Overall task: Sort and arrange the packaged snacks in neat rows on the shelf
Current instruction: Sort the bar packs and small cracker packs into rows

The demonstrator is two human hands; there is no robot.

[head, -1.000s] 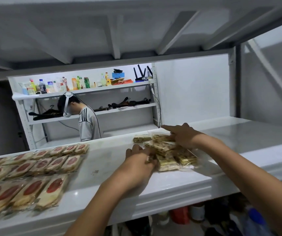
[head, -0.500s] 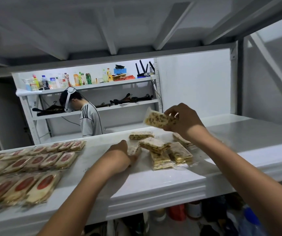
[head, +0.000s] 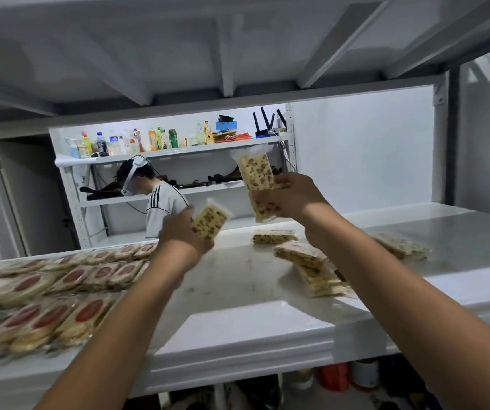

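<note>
**White shelf** (head: pixel 237 321): spans the lower half of the frame, with the underside of another deck overhead.

**Red-centred packets** (head: pixel 60 291): lower left of the frame, laid flat on the shelf in overlapping rows that run toward the centre.

**Background rack** (head: pixel 178 149): upper centre, well behind the shelf. Bottles (head: pixel 149 142) stand on its top level and dark items lie on the level below. A person in a white striped top (head: pixel 163 208) stands before it, wearing a headset.

**Loose pile of nut-speckled packets** (head: pixel 311 270): right of centre on the shelf, stacked unevenly, some tilted. A single flat packet (head: pixel 273 235) lies just behind the pile, apart from it. Further packets (head: pixel 400 247) lie at the right, partly hidden by the right forearm.

**Right hand** (head: pixel 294 196): centre right, raised above the shelf. Its fingers are curled round a long nut-speckled packet (head: pixel 257 184), held nearly upright.

**Left hand** (head: pixel 184 232): centre, raised above the shelf. It grips a shorter nut-speckled packet (head: pixel 211 221), tilted rightward.

The hands are apart, each clamped on its own packet. Neither held packet touches the shelf.
</note>
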